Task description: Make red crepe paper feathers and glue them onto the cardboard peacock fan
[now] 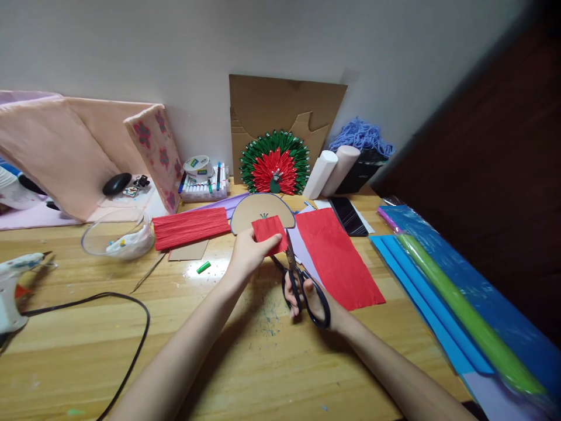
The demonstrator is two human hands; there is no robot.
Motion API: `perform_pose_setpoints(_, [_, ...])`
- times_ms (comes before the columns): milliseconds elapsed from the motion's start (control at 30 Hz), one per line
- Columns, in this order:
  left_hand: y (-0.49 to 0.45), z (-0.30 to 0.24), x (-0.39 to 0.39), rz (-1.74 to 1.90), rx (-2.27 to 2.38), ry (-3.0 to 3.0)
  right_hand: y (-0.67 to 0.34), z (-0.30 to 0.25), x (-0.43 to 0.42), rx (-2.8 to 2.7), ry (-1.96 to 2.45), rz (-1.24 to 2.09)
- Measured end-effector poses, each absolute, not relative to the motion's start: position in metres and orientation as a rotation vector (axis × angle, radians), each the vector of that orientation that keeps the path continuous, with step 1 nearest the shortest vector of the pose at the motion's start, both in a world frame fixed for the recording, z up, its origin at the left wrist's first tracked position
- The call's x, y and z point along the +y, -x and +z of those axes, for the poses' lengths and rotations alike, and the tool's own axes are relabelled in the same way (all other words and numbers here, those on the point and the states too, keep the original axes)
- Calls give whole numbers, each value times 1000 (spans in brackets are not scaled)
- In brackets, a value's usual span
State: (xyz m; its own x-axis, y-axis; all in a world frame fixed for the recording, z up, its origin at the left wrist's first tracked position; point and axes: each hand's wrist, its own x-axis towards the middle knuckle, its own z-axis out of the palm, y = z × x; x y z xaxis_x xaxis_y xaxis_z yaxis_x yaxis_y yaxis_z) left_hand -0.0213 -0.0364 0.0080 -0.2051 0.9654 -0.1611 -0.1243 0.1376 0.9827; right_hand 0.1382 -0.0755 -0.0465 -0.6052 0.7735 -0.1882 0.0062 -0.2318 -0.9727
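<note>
My left hand (249, 252) pinches a small red crepe paper piece (268, 229) above the wooden table (245, 362). My right hand (312, 299) grips black scissors (301, 285) through the handles. The blades point up into the lower right edge of the red piece. Behind the piece lies a cardboard semicircle (245, 211). A larger red crepe sheet (337, 257) lies flat just right of the scissors.
A folded red crepe strip (191, 227), a glass bowl (114, 236) and a glue gun (16, 279) with its black cord (131, 345) are at left. Blue sheets (421, 280) and a green roll (468, 316) lie at right. A paper peacock fan (275, 164), markers (204, 187) and phone (347, 215) stand behind.
</note>
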Motion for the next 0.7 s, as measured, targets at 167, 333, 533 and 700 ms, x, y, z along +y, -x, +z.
perform_pose_setpoints(167, [24,10,-35,1275,1368,-865,-136,-44,-75,-1470,976,1868])
perform_pose_setpoints(333, [31,10,-33,1213,1331,-899,-137,-43,-74,-1467,1021,1897])
perform_pose_setpoints(533, [36,5,-30,1202,1310,-889,-142,-57,-72,-1495,956,1904])
perform_pose_setpoints(700, [39,3,-28,1182,1345,-940,-140,-52,-72,-1476,990,1924])
